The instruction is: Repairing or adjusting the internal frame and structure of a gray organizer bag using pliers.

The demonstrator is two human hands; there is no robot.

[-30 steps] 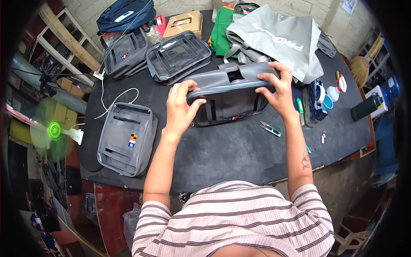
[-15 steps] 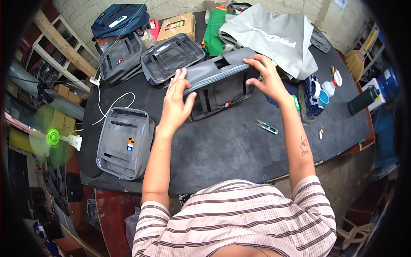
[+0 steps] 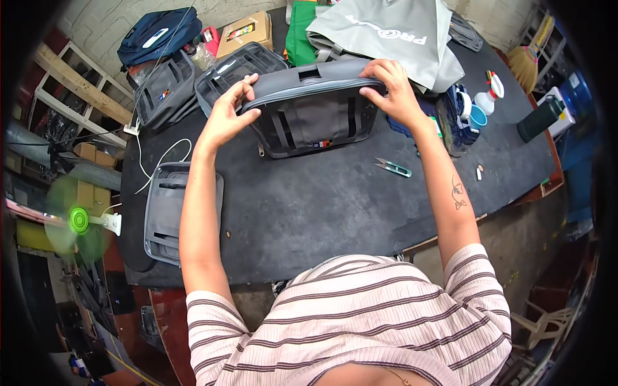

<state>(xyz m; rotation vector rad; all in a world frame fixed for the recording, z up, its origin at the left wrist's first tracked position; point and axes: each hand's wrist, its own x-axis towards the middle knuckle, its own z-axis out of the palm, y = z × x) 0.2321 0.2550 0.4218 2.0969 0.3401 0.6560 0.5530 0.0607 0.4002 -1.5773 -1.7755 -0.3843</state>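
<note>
Wearing striped tee (image 3: 360, 309), reaching fwd over blk table (image 3: 309, 219). Can see 2nd grey bag (image 3: 170, 206) at near L, partly hidden by L forearm (image 3: 203, 225). Showing snips (image 3: 394, 168) R of ctr, nearer than held bag. Holding grey zip bag (image 3: 322, 122) upright mid-table: grasping upper L corner w/ L hand (image 3: 224, 119), thumb in front, & upper R corner w/ R hand (image 3: 396, 96), likewise. Further R, see blue cup (image 3: 477, 117), spray btl (image 3: 486, 101), dk green btl (image 3: 539, 120) nr edge. Just behind, 3rd grey bag (image 3: 225, 67); farther back, big lt-grey bag (image 3: 386, 51), green cloth (image 3: 300, 35), cardboard box (image 3: 246, 38), navy backpack (image 3: 161, 38) nr wall (image 3: 96, 32).
</note>
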